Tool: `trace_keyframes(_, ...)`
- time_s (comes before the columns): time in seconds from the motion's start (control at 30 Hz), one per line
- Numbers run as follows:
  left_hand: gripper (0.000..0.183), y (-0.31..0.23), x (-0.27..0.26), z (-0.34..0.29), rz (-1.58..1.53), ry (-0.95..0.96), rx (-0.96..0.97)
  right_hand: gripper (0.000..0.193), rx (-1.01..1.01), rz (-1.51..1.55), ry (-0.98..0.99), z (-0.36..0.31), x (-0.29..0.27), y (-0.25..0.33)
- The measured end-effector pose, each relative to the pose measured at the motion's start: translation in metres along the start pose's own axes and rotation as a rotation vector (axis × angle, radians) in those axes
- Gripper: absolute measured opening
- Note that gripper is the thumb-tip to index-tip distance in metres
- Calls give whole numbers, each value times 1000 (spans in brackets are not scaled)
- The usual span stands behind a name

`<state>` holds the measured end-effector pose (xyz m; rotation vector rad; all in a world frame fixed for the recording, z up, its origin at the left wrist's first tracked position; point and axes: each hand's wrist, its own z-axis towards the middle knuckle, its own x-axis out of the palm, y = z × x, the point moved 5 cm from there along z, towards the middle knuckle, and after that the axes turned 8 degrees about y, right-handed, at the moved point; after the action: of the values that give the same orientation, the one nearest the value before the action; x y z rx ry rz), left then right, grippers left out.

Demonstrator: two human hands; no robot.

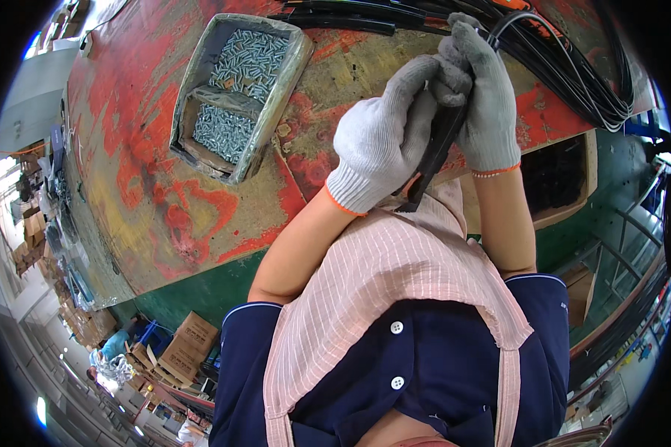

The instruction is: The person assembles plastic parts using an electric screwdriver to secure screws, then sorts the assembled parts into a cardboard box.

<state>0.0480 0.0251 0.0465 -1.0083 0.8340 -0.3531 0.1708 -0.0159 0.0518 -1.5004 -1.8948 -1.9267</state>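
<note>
Both my hands wear white knit gloves with greyed fingers and orange cuffs. They meet at the upper middle, over the near edge of the worktable, around a long, narrow black piece (443,138) that slants down toward my apron. My left hand (395,123) is closed on it from the left, fingertips close to the other hand. Along its upper right side my right hand (488,104) is closed, thumb and fingers near the upper end. A dark cable (520,16) arches out beside those fingertips. The gloves hide the piece's upper end.
A divided, tape-wrapped box (289,71) of small silver screws (250,61) stands left of my hands on the worn red worktable (153,164). Coiled black cables (574,82) lie at the right, more black pieces (343,21) at the back. An open drawer (590,167) sits under the table edge.
</note>
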Motion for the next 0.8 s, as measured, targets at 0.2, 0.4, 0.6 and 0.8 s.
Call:
trace_keyframes(0.2, 38, -4, -3, 1, -88, -44, 10, 22, 89, 469, 235, 24, -24, -15)
trace_keyframes(0.4, 35, -5, -11, 0, -27, -87, 48, 30, 188, 499, 113, 22, -7, -19)
trace_keyframes(0.6, 33, -1, -12, 4, -51, -88, 56, 29, 153, 353, -49, 14, -2, -15)
trace_keyframes(0.8, 24, -11, -8, 0, -116, -116, 167, 21, 219, 592, 302, 23, -5, -16)
